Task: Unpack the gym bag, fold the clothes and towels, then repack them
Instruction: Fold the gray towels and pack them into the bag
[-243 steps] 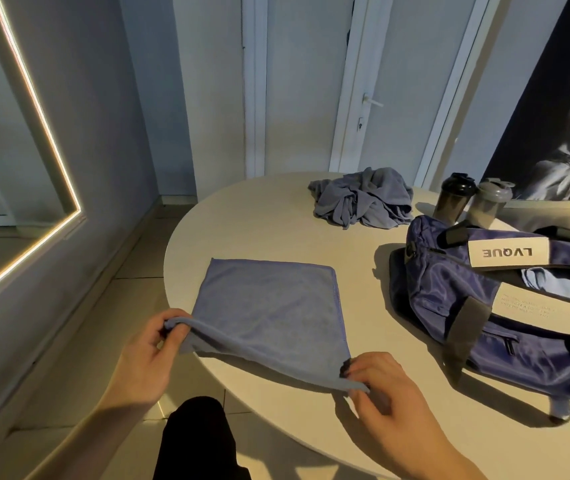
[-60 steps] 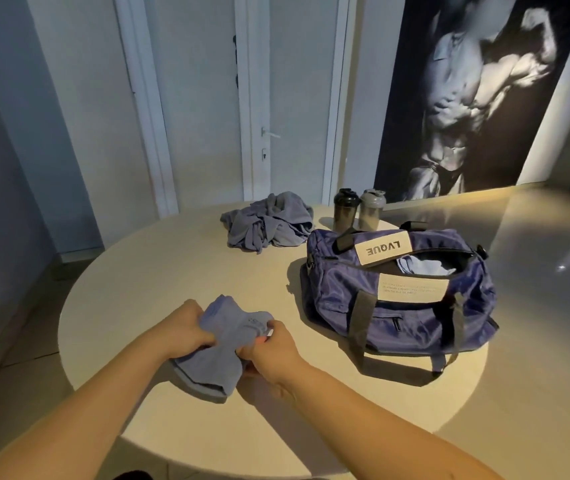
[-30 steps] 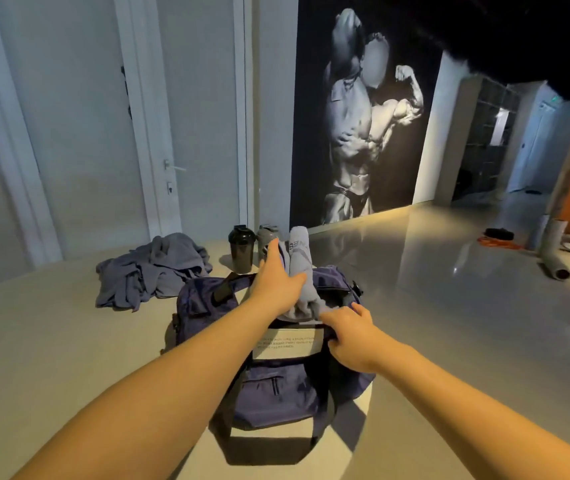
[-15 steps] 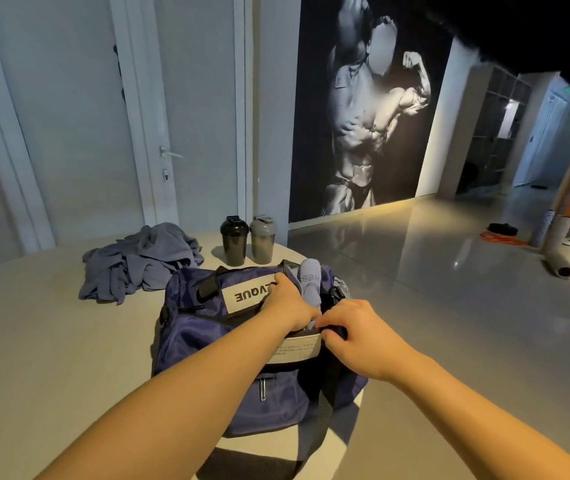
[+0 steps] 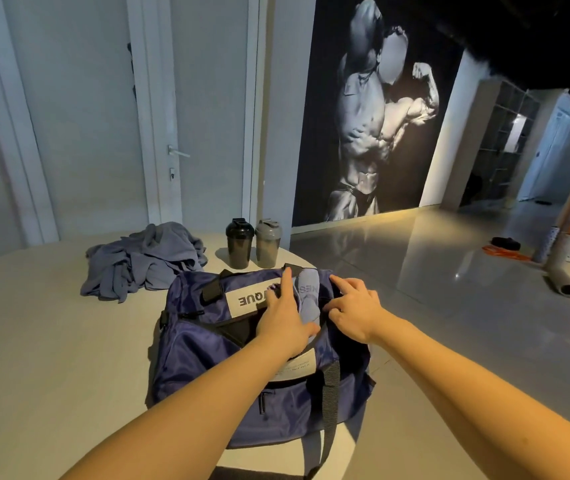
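Navy nylon gym bag [image 5: 207, 362] on round pale table [image 5: 34, 341], near its edge, top zip open. Rolled grey-blue towel [image 5: 307, 299] stands in opening, between both hands. Left hand [image 5: 283, 318]: fingers straight, together, flat against towel's left side. Right hand [image 5: 354, 313]: index finger extended, others curled at bag rim; whether they grip it, cannot tell. Crumpled grey clothes pile [image 5: 145, 258], black shaker bottle [image 5: 239, 249] and grey shaker bottle [image 5: 268, 247] behind bag.

My left hand [image 5: 283, 320] covers the first letters of the upper label [image 5: 245, 300] on the gym bag [image 5: 200, 358] and the lower end of the rolled towel [image 5: 306, 296]. I cannot read the small print on the lower label [image 5: 298, 368]. Right hand [image 5: 356, 313] grip: unconfirmed.
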